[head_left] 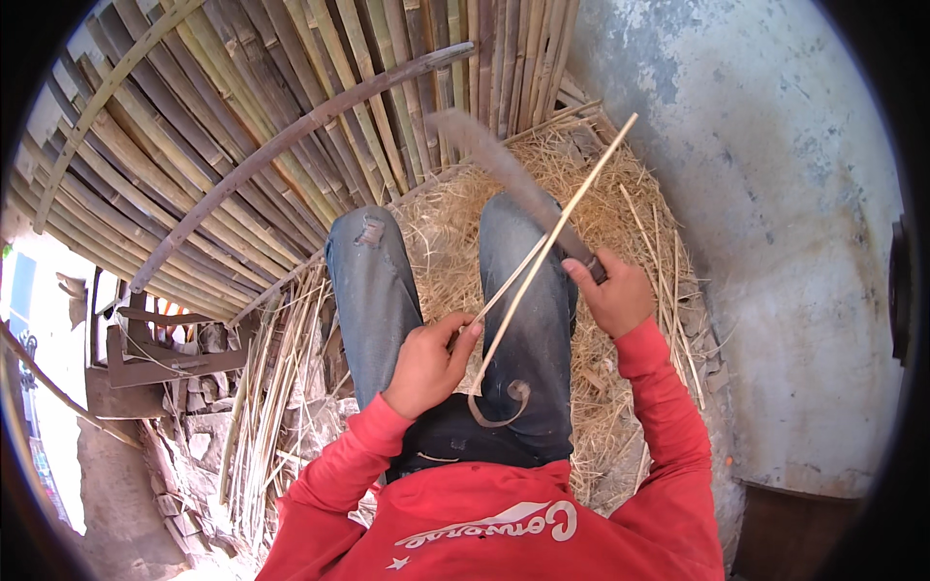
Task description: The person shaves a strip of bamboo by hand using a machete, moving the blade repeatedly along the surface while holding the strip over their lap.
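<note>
My left hand (433,363) is closed in a pinch on a thin bamboo strip (506,288), in front of my left knee. A longer pale strip (599,177) crosses it on a slant over my right thigh. Its lower end runs into a thin curled peel (504,422) hanging between my legs. My right hand (620,295) grips the dark handle of a long-bladed knife (523,189). The blade, blurred toward its tip, points up and left and passes behind the longer strip. Whether the two strips are joined where they cross, I cannot tell.
A wall of bamboo poles (291,116) with curved cross rails (310,136) rises ahead and left. Straw-like shavings (446,218) cover the ground around my legs. Cut strips (266,397) lie in a bundle at left. A grey wall (775,242) bounds the right side.
</note>
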A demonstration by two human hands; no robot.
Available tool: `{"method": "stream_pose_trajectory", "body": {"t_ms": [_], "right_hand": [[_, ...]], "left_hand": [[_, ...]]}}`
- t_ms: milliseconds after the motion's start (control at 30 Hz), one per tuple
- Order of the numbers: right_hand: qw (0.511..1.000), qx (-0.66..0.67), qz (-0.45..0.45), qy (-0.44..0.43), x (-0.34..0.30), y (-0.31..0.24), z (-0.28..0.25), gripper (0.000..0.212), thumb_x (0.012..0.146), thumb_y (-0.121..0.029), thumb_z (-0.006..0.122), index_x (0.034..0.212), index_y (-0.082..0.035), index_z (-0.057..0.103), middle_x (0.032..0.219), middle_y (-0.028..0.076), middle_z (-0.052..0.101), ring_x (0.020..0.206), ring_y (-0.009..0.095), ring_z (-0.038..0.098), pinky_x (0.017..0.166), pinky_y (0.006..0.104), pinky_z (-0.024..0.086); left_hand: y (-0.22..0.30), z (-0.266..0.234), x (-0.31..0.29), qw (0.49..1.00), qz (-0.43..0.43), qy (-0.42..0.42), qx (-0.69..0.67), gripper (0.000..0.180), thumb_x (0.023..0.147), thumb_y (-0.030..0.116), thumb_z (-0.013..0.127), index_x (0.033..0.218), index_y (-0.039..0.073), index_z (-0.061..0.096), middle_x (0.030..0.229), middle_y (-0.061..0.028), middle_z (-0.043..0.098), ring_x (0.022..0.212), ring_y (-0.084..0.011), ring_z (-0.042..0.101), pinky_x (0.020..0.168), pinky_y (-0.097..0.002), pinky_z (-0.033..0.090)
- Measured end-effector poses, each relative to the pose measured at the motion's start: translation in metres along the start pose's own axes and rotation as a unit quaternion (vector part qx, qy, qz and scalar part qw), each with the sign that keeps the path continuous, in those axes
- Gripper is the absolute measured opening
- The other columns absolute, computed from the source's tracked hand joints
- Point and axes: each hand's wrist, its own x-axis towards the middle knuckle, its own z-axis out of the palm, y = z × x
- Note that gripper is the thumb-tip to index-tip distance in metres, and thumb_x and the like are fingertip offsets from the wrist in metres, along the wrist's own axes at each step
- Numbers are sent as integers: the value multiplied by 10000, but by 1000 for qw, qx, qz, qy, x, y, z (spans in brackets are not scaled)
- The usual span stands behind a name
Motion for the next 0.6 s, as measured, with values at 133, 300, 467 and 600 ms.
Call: {"method": "stream_pose_trajectory", "body": {"t_ms": [133,300,467,600], "right_hand": [[981,-104,-162,27,-16,-19,6,556,863,-628,732,791,-89,613,581,150,591,555,383,648,497,454,483],[972,-143,-188,-17,-19,-15,6,582,843,-699,699,803,-124,615,620,125,642,563,340,673,486,441,504],[978,-198,-72,12,30,21,-7,594,840,-728,678,805,-137,636,623,128,650,574,342,681,501,456,515],[963,-197,-166,83,53,29,8,642,853,-758,636,814,-117,655,638,141,658,607,371,686,543,497,519]], "left_hand": [[-11,18,11,999,17,32,-40,135,999,112,650,1002,-5,717,673,-179,615,535,-244,590,544,-332,453],[-27,6,2,992,-49,-7,-119,168,1024,133,645,964,-8,713,684,-18,602,614,-58,497,554,-272,423],[-39,-27,-34,985,-92,-20,-144,206,1051,164,630,976,-3,723,666,24,551,617,-45,480,532,-273,379],[-58,-36,-37,985,-88,-21,-148,197,1058,157,625,982,8,729,666,97,488,600,-4,382,518,-221,283]]}}
